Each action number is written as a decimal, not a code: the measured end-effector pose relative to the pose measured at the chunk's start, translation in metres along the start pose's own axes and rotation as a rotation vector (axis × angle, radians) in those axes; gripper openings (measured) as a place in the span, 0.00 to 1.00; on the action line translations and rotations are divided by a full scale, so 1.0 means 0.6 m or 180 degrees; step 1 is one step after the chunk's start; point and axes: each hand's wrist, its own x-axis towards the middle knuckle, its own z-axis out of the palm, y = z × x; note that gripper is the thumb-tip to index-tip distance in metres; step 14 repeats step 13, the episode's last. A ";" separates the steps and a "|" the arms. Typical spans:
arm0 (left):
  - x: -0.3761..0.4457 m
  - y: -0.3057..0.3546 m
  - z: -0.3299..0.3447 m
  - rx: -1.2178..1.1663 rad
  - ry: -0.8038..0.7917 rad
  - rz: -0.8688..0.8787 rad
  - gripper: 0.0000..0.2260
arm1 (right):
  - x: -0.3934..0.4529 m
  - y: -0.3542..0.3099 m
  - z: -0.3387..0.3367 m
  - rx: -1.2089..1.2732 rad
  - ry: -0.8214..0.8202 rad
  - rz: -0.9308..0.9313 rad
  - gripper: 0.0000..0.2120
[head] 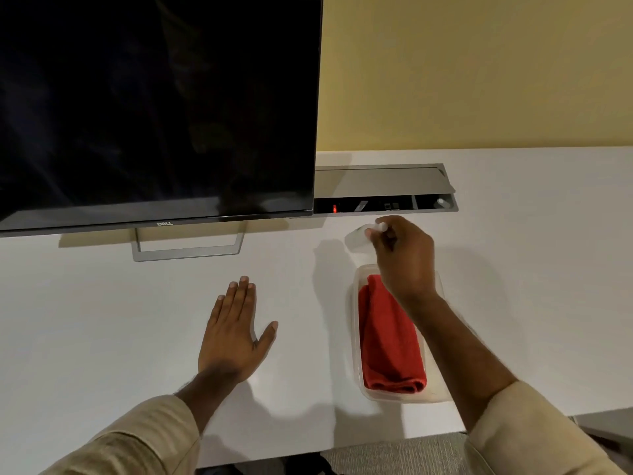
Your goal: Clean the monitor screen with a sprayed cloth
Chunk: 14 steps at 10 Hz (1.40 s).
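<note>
Two hands out: left hand (236,332) flat on surface (102,303), fingers straight; right hand (404,255) fingers curled round small white spray bottle (359,238), above red cloth (387,341) in tub (356,341).

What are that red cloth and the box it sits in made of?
The red cloth looks like soft woven or microfibre fabric: matte, folded in thick rounded layers. The box seems to be clear plastic: see-through walls with a faint sheen, the white desk showing through.

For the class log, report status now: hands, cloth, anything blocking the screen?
Left hand flat on desk, empty. Right hand grips white spray bottle. Red cloth folded in clear tray, untouched. Monitor screen unobstructed.
</note>
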 end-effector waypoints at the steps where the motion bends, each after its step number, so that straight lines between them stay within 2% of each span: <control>1: -0.001 0.001 0.001 0.0013 0.0021 0.0006 0.36 | -0.020 0.000 -0.049 0.0293 0.0322 0.0047 0.04; 3: -0.001 -0.002 0.004 0.0082 0.0038 0.0000 0.36 | -0.079 0.021 -0.127 0.0324 0.0948 0.0092 0.05; 4: -0.001 -0.002 0.005 0.0046 0.0049 0.0004 0.36 | -0.109 0.045 -0.150 0.0142 0.0983 -0.0015 0.05; 6: -0.003 0.000 0.005 -0.0009 0.0095 0.0000 0.36 | -0.149 0.087 -0.148 -0.0350 0.0596 -0.0194 0.05; 7: -0.003 0.000 0.006 0.0009 0.0086 0.0003 0.37 | -0.155 0.097 -0.133 -0.0481 0.0318 -0.0096 0.05; 9: -0.003 -0.004 0.010 0.0054 0.0091 0.0028 0.37 | -0.145 0.110 -0.101 -0.0566 -0.0029 0.0400 0.04; 11: -0.001 -0.007 0.013 0.0132 0.0014 -0.0004 0.37 | -0.108 0.109 -0.091 -0.0606 -0.0043 0.0746 0.06; 12: 0.002 -0.006 0.008 0.0058 -0.0049 -0.0004 0.37 | -0.086 0.109 -0.093 -0.0601 -0.0228 0.0926 0.11; 13: 0.003 -0.005 0.007 -0.0002 -0.0096 0.0020 0.38 | -0.082 0.105 -0.096 -0.0554 -0.0304 0.1119 0.21; 14: 0.003 -0.005 0.007 -0.0002 -0.0096 0.0020 0.38 | -0.082 0.105 -0.096 -0.0554 -0.0304 0.1119 0.21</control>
